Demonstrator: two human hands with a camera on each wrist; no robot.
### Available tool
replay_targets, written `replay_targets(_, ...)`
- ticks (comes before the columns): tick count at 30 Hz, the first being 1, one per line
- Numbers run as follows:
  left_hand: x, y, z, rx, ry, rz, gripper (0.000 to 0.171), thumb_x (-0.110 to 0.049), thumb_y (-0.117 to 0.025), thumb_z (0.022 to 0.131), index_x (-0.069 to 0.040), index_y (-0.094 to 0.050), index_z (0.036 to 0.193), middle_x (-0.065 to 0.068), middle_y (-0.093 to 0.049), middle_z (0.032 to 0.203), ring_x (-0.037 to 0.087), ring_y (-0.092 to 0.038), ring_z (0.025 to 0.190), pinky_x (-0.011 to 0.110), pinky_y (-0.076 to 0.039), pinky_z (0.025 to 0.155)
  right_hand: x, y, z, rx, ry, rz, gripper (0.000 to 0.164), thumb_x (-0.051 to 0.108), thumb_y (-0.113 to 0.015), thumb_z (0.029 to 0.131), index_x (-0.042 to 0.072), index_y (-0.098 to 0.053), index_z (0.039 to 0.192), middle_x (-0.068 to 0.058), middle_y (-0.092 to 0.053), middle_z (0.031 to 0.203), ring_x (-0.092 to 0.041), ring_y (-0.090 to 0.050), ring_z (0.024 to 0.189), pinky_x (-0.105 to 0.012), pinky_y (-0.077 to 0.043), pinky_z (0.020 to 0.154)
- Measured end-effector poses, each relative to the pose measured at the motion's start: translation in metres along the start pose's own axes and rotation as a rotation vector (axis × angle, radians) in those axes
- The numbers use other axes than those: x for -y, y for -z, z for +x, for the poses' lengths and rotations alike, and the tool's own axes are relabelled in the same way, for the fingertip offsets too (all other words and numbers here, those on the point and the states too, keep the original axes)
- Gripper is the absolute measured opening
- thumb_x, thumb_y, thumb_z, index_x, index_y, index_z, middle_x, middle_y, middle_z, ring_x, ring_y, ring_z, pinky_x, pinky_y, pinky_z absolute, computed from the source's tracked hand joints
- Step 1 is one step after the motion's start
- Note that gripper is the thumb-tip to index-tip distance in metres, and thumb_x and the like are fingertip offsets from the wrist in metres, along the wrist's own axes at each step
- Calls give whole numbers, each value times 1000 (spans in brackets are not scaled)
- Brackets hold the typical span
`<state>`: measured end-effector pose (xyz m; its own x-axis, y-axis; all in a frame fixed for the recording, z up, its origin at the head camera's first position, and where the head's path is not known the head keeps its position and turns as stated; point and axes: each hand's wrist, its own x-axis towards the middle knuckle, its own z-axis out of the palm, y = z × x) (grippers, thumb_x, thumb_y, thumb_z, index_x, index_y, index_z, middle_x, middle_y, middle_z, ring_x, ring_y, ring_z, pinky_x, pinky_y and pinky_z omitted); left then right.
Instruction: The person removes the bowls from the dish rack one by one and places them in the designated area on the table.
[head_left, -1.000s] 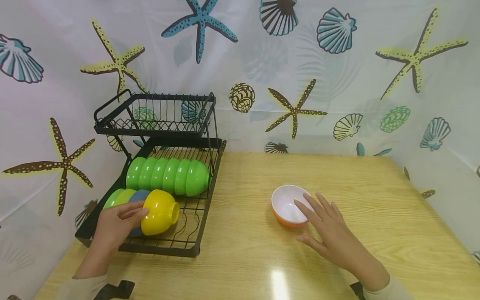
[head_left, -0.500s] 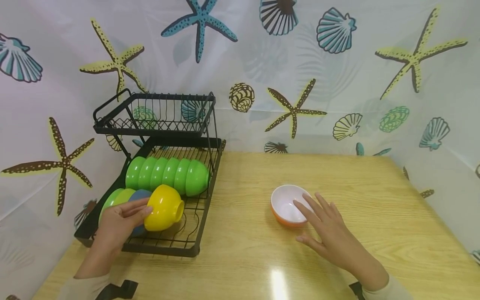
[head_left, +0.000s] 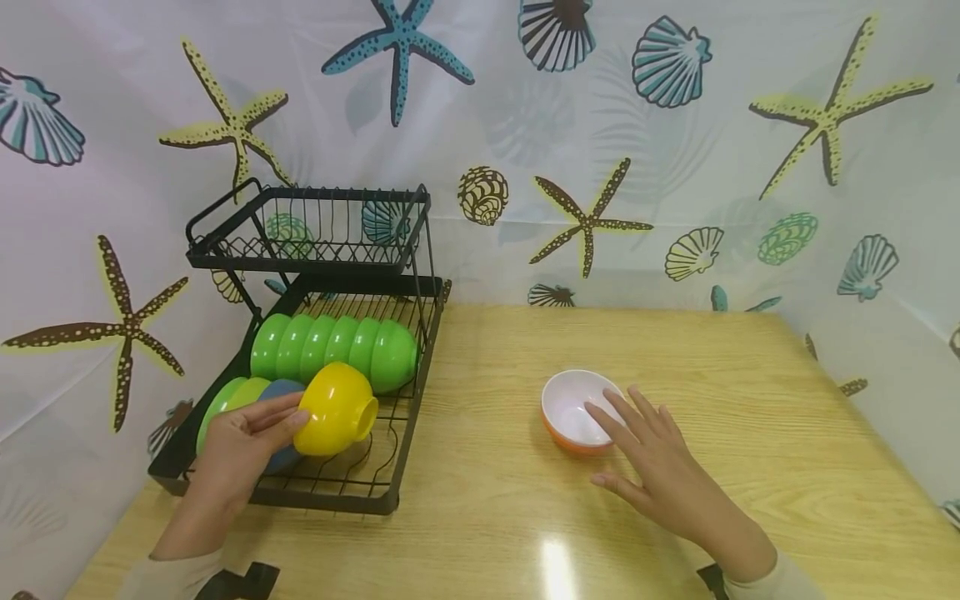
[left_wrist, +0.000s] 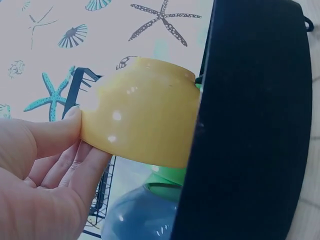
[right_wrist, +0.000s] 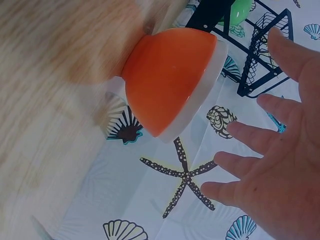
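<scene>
My left hand pinches the rim of a yellow bowl between thumb and fingers, over the front of the rack. The bowl is tilted on its side, its foot facing right. In the left wrist view the yellow bowl shows its smooth outer wall. Just behind it stands a blue bowl, partly hidden. My right hand hovers with spread fingers by an orange bowl with a white inside, which sits upright on the table. The right wrist view shows the fingers apart from the orange bowl.
A black two-tier dish rack stands at the left. Its lower tier holds a row of nested green bowls, with more green bowls in the front row. A shell-patterned curtain backs the wooden table.
My left hand has lifted the yellow bowl up and to the right, away from the blue bowl, tilting it further. The right hand and orange bowl have stayed nearly still.
</scene>
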<state>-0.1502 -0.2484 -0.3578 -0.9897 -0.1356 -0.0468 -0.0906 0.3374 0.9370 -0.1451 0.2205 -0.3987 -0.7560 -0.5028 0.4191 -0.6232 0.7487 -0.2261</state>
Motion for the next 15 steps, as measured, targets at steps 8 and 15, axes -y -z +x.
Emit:
replay_targets(8, -12, -10, -8, 19, -84, -20, 52, -30, -71, 87, 0, -59, 127, -18, -69, 101, -3, -64, 94, 11, -50, 82, -1, 2, 1, -1, 12, -5, 76, 39, -70, 85, 19, -35, 149, -9, -24, 157, -46, -20, 140, -74, -19, 103)
replay_targets(15, -21, -21, -16, 49, -209, 39, 39, -23, -71, 88, -2, -66, 120, -6, -73, 101, 4, -66, 90, 19, -55, 78, -2, -2, 1, 5, -5, -13, 79, 37, -73, 83, 21, -35, 149, -8, -25, 157, -45, -20, 140, -72, -18, 105)
